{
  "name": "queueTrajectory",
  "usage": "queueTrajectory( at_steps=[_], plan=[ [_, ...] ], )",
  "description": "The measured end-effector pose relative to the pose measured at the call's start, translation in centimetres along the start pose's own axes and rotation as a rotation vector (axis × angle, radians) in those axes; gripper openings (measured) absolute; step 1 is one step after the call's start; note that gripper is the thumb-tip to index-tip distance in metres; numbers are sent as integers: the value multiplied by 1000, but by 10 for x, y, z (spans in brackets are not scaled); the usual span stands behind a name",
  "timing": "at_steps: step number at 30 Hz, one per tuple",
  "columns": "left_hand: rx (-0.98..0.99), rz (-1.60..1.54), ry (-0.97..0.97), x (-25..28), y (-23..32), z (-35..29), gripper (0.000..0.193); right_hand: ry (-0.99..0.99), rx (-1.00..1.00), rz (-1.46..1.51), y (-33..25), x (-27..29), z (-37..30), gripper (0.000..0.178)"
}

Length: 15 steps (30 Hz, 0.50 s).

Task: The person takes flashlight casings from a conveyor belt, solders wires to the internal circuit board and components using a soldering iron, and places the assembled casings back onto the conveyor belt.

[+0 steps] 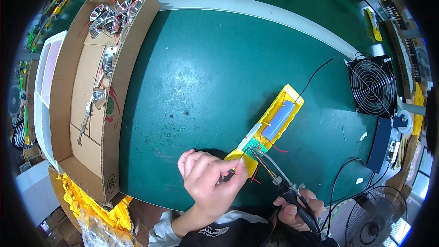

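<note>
Clearly, both hands are busy at the near edge of the green worktable (183,64), around an open yellow housing (296,98) that lies aslant, right of the table's middle, its far end pointing up and to the right. A blue cylindrical cell (280,121) sits in the housing's far part, and a small green circuit board (250,146) lies nearer the person, with a white strip (253,130) beside it. Red wires (278,148) stick out around the board, and a black wire (316,74) curves away from the housing's far end. The right hand (299,210) is closed around the dark handle of a soldering iron (292,196), whose tip reaches the board — whether it actually touches is too small to tell. A thin metal tube (276,167) runs alongside the iron's shaft. The left hand (210,178) is at the housing's near end, thumb and forefinger brought together; I cannot tell whether they pinch a fine wire or nothing. Along the table's left side stands a long cardboard box (114,137), with shiny reflectors (109,20) heaped in its far end and a few more pieces along its inner side. A square black fan (372,84) stands at the table's right edge — well apart from the housing.
</note>
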State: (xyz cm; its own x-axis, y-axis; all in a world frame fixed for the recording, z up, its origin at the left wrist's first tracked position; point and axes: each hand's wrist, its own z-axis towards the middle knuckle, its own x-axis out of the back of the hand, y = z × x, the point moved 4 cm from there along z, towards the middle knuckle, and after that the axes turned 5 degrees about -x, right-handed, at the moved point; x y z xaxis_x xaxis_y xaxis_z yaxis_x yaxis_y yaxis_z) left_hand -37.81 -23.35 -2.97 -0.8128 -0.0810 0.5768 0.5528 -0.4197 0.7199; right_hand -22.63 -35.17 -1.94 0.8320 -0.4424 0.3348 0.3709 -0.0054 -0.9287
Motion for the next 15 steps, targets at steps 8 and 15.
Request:
queueTrajectory(
  at_steps=[8, 15],
  plan=[
    [7, 9, -13, 0, 1, -2, 16, -29, 62, 10, 0, 1, -1, 28],
    [-1, 2, -9, 1, 0, -1, 15, -54, 142, -2, -1, 0, -2, 36]
  ],
)
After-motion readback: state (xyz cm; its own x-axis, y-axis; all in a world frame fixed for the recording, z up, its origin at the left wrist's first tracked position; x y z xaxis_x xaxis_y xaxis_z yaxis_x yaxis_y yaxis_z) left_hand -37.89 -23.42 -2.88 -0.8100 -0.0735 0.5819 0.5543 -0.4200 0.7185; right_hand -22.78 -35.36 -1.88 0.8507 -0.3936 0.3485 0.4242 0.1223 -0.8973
